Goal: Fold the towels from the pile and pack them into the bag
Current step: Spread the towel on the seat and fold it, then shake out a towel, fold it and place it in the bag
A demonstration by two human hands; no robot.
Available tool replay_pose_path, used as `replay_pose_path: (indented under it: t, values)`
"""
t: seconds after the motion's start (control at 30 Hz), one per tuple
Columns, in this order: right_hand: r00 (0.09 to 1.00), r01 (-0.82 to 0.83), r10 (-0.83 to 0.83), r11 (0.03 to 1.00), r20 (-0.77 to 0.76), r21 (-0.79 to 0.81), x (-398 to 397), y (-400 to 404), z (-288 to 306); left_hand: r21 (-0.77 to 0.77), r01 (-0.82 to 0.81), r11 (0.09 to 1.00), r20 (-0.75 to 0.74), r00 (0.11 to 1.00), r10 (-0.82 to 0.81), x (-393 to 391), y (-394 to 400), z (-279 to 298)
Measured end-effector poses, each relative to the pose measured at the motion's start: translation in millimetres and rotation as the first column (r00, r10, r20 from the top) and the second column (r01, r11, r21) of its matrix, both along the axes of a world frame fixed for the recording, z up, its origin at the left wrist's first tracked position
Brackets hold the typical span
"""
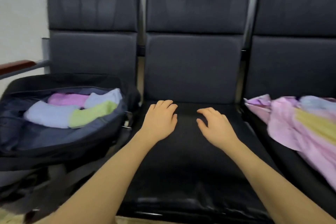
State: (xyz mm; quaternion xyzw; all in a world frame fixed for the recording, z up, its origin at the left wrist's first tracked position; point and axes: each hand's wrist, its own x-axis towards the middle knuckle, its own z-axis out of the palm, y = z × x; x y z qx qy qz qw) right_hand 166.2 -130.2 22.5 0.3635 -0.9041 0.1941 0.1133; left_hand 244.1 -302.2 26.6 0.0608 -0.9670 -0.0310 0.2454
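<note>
A dark open bag (pixel 60 143) lies on the left seat. Inside it sit several folded towels: a pink one (pixel 67 99), two pale blue ones (pixel 48 113) and a green one (pixel 91 113). On the right seat lies the loose pile of towels (pixel 298 129), pink, yellow and blue. Both hands hover over the middle seat, holding nothing. My left hand (pixel 160 120) is palm down with relaxed fingers, near the bag's right side. My right hand (pixel 214 125) is also palm down, fingers loosely spread, left of the pile.
Three black padded seats (pixel 190 160) stand in a row against a pale wall. A wooden armrest (pixel 16 66) juts out at the far left behind the bag. The middle seat surface under my hands is bare.
</note>
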Motion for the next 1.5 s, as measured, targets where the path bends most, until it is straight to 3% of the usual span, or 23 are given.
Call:
replay_pose_path:
  t: [0.23, 0.4, 0.53, 0.7, 0.83, 0.97, 1.07, 1.23, 1.33, 1.4, 1.5]
  values:
    - [0.943, 0.333, -0.329, 0.938, 0.052, -0.095, -44.6, 168.5, -13.5, 0.091, 0.257, 0.962, 0.041, 0.964, -0.262, -78.9, 159.9, -13.4]
    - [0.860, 0.510, -0.510, 0.859, 0.014, -0.044, -67.8, 255.6, -29.2, 0.132, 0.397, 0.908, 0.057, 0.912, -0.406, -126.3, 252.8, -26.8]
    - [0.800, 0.598, -0.600, 0.796, -0.006, 0.092, -77.9, 310.0, -39.7, 0.162, 0.458, 0.874, 0.148, 0.864, -0.481, -157.8, 309.8, -41.7]
    - [0.817, 0.569, -0.577, 0.798, -0.020, 0.200, -87.8, 332.4, -61.5, 0.177, 0.477, 0.861, 0.313, 0.802, -0.509, -182.3, 342.8, -66.4]
    - [0.819, 0.574, -0.564, 0.809, -0.108, 0.130, -97.8, 329.3, -78.4, 0.178, 0.475, 0.862, 0.374, 0.777, -0.506, -187.5, 348.9, -84.7]
    - [0.834, 0.539, -0.527, 0.842, -0.164, 0.032, -100.9, 324.2, -84.8, 0.233, 0.437, 0.869, 0.246, 0.838, -0.488, -184.2, 349.8, -91.6]
    - [0.844, 0.500, -0.491, 0.866, -0.217, -0.016, -95.2, 320.2, -80.3, 0.376, 0.413, 0.829, 0.122, 0.865, -0.486, -179.5, 346.9, -91.3]
    - [0.900, 0.413, -0.433, 0.884, -0.049, -0.221, -80.7, 303.3, -52.8, 0.693, 0.349, 0.631, -0.121, 0.919, -0.375, -161.8, 323.2, -67.7]
    - [0.934, 0.301, -0.344, 0.903, -0.099, -0.307, -70.8, 280.9, -31.5, 0.759, 0.350, 0.549, -0.157, 0.917, -0.368, -146.1, 299.5, -45.0]
    - [0.951, 0.231, -0.288, 0.904, -0.113, -0.359, -63.0, 260.9, -17.1, 0.774, 0.322, 0.545, -0.139, 0.926, -0.350, -132.5, 281.5, -27.4]
    - [0.973, 0.150, -0.207, 0.905, -0.104, -0.397, -51.0, 228.9, -1.8, 0.719, 0.290, 0.632, -0.121, 0.947, -0.297, -111.6, 248.6, -8.4]
